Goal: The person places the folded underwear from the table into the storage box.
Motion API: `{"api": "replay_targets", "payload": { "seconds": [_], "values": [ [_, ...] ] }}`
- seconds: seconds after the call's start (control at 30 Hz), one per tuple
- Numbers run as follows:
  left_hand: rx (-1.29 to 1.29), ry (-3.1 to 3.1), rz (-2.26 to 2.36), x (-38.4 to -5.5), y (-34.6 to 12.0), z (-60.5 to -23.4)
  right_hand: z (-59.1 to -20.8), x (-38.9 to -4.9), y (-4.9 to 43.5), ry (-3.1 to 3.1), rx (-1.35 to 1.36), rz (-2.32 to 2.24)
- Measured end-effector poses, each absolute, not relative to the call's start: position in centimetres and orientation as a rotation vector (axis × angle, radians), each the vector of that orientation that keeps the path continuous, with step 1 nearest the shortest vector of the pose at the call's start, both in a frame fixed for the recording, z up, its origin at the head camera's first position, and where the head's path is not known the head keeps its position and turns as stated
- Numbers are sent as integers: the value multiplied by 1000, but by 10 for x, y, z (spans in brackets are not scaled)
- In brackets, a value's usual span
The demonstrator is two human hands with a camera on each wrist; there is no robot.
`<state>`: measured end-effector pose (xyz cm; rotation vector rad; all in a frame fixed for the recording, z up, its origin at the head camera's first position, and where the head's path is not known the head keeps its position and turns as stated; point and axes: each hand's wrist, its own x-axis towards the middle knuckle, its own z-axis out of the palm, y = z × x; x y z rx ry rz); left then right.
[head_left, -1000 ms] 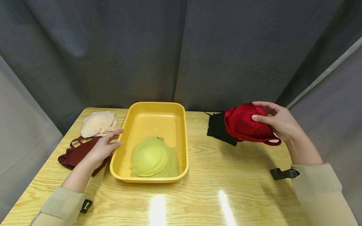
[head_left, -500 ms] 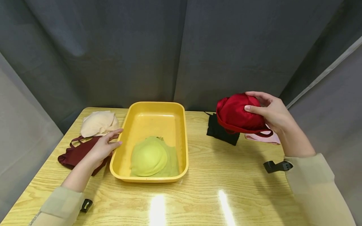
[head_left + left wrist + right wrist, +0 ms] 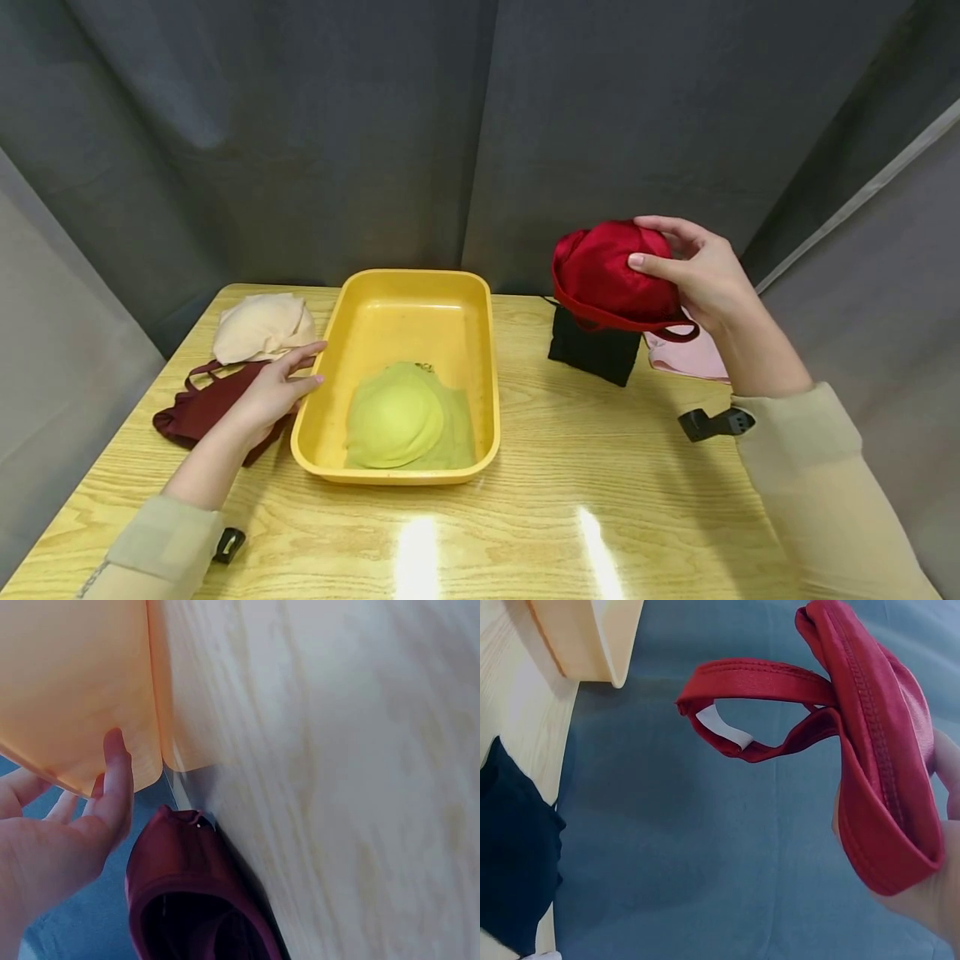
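Observation:
My right hand (image 3: 701, 271) holds a folded red satin bra (image 3: 611, 271) up off the table, thumb on the near side of the cup. In the right wrist view, a loop of strap with a white tag hangs from the bra (image 3: 885, 772). On the left, my left hand (image 3: 273, 396) rests its loosely extended fingers against the left rim of a yellow plastic tub (image 3: 491, 375). A yellow-green bra (image 3: 397, 417) lies in the near half of that tub. Beneath my left wrist is a maroon garment with straps (image 3: 213, 408).
A beige bra (image 3: 264, 327) lies behind the maroon garment. Partly below the red bra are a folded black garment (image 3: 596, 354) and a pink cloth (image 3: 690, 354). Grey curtains (image 3: 480, 142) hang along the table's back edge.
My right hand has raised the red bra and carried it left, uncovering the pink cloth and more of the black garment. The left hand and the tub have stayed in place.

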<state>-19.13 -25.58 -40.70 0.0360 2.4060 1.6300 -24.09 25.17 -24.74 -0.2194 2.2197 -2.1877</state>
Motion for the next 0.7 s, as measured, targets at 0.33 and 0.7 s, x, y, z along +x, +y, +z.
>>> {"api": "replay_targets", "payload": {
  "seconds": [0.33,0.7],
  "values": [
    [32,2383,1650,-190,-256,-407,-242,-247,230,2181,-248,-2236],
    [19,2400,1635,-190,-255,-407,-237,-253,202,2210,-305,-2237]
  ]
}}
